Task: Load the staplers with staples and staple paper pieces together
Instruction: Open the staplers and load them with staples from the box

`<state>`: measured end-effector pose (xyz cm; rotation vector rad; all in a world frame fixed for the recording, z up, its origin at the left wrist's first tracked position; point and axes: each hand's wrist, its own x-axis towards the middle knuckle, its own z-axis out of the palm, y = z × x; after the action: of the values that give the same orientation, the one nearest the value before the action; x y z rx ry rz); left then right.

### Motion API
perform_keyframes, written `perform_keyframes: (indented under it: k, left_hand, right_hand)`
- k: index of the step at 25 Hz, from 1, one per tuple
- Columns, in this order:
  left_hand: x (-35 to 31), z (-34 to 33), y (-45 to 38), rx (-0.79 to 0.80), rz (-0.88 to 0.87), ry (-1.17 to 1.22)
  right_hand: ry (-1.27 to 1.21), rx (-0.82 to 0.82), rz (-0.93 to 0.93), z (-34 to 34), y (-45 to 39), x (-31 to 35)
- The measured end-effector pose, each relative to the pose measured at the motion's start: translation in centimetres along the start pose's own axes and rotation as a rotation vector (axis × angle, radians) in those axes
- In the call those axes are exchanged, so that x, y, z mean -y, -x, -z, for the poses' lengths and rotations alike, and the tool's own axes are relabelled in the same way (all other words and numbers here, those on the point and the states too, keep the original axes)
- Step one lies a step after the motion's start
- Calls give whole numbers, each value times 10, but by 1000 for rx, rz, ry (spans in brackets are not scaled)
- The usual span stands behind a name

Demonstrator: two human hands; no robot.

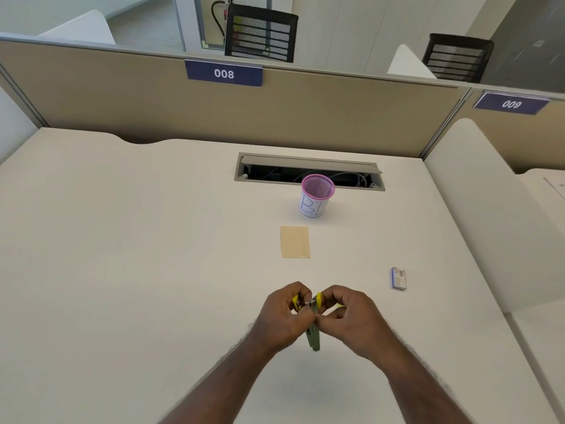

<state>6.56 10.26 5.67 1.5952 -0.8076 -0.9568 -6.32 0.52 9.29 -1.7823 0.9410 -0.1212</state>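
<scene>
Yellow stapler (312, 319): held above the near middle of the table (153, 240), between both hands; its grey-green body hangs down below the fingers.
Left hand (282, 316): fingers curled round the stapler's left yellow part, gripping it.
Right hand (351, 316): fingers curled, pinching the stapler's top from the right; thumb tips of both hands meet at the middle.
Tan paper piece (295, 242): lies flat on the table beyond the hands.
Pink mesh cup (316, 195): upright behind the paper, wrapped in a white label with blue handwriting that looks like "BI".
Small blue box (398, 278): flat on the table to the right, print too small to read.
Partition signs: "008" (223, 73) in white on blue; a second one (511, 104) reads "009", seen upside down.
</scene>
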Motion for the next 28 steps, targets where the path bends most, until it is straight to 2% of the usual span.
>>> perform_keyframes:
  k: [5,10,13,16,20,22,26,28]
  left_hand:
    - [-11,3,-2,-98,11,284]
    - [-10,11,-6,10,143,867]
    - [-10,18,-7,81,195,1079]
    - [-10,22,-10,57,196,1122]
    - [-8,36,-17,5,210,1114]
    - [-7,43,-18,47,215,1070]
    - [-8,45,-14,214,226,929]
    - [-11,42,-11,281,238,888]
  right_hand:
    - [-125,-101,70,-4,5,10]
    - [-280,-359,159,4,2,13]
    - [-436,-471,237,-1,5,12]
    - [-494,-456,347,-17,13,8]
    - [-144,-126,341,-11,25,-3]
    - [-102,-23,397,1,26,-2]
    - [0,-170,411,13,18,18]
    - [102,-173,433,15,14,29]
